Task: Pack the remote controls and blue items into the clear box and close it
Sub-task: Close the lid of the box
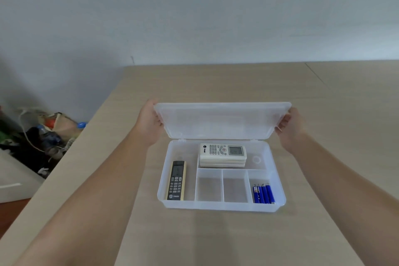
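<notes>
On the desk (216, 84) sits our clear box (220, 207), remotes (222, 154) and blue items (263, 194) already inside. Our left hand (149, 123) and right hand (289, 125) pinch the raised lid (222, 120) at its ends; next we judge it needs lowering evenly and pressing shut.

Both arms stretched forward, forearms bare, converging slightly toward the far side. Left hand (149, 122) turned palm inward, fingers curled closed on the left end of the raised lid (222, 120). Right hand (290, 126) mirroring it, fingertips pinching the lid's right end, wrist bent slightly inward.
</notes>
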The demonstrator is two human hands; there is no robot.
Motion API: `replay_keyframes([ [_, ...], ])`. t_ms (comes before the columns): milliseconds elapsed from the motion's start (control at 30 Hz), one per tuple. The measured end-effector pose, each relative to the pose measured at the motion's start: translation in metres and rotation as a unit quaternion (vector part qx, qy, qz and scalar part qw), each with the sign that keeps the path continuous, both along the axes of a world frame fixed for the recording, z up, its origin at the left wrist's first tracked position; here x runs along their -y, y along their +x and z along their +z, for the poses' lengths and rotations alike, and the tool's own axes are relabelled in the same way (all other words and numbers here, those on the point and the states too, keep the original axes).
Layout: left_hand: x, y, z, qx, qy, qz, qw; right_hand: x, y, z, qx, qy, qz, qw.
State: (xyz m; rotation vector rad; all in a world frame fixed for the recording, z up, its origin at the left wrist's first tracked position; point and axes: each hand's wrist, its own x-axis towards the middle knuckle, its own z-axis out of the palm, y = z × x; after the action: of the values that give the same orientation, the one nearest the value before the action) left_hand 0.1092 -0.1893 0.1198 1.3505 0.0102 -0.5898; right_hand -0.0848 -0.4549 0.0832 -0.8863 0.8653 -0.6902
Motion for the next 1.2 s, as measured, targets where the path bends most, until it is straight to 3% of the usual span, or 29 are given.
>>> replay_keyframes([
  [100,-0.033,-0.019,-0.019,-0.012,0.027,-0.036,0.999,-0.014,-0.032,-0.014,0.024,0.063,0.012,0.998],
  [233,-0.060,-0.058,-0.045,-0.009,0.174,-0.140,0.975,-0.040,-0.076,-0.036,-0.060,0.057,0.106,0.991],
  [367,-0.065,-0.094,-0.071,0.093,0.363,-0.183,0.909,-0.064,-0.096,-0.052,-0.183,-0.059,0.136,0.972],
  [533,-0.061,-0.114,-0.095,0.242,0.468,-0.267,0.807,-0.088,-0.097,-0.065,-0.307,-0.187,0.193,0.913],
  [567,-0.059,-0.117,-0.097,0.273,0.505,-0.271,0.772,-0.092,-0.095,-0.065,-0.331,-0.235,0.210,0.889],
  [633,-0.053,-0.126,-0.101,0.370,0.549,-0.267,0.700,-0.106,-0.092,-0.062,-0.390,-0.366,0.256,0.806],
  [700,-0.045,-0.146,-0.105,0.456,0.535,-0.274,0.656,-0.125,-0.091,-0.065,-0.416,-0.483,0.297,0.711],
  [767,-0.041,-0.166,-0.116,0.498,0.523,-0.303,0.622,-0.149,-0.093,-0.074,-0.417,-0.549,0.327,0.647],
  [933,-0.057,-0.183,-0.143,0.501,0.543,-0.343,0.580,-0.167,-0.114,-0.104,-0.455,-0.612,0.354,0.541],
  [1067,-0.062,-0.179,-0.144,0.503,0.552,-0.356,0.562,-0.159,-0.124,-0.113,-0.511,-0.646,0.386,0.416],
  [1200,-0.057,-0.178,-0.138,0.479,0.556,-0.378,0.564,-0.162,-0.118,-0.105,-0.522,-0.624,0.417,0.405],
])
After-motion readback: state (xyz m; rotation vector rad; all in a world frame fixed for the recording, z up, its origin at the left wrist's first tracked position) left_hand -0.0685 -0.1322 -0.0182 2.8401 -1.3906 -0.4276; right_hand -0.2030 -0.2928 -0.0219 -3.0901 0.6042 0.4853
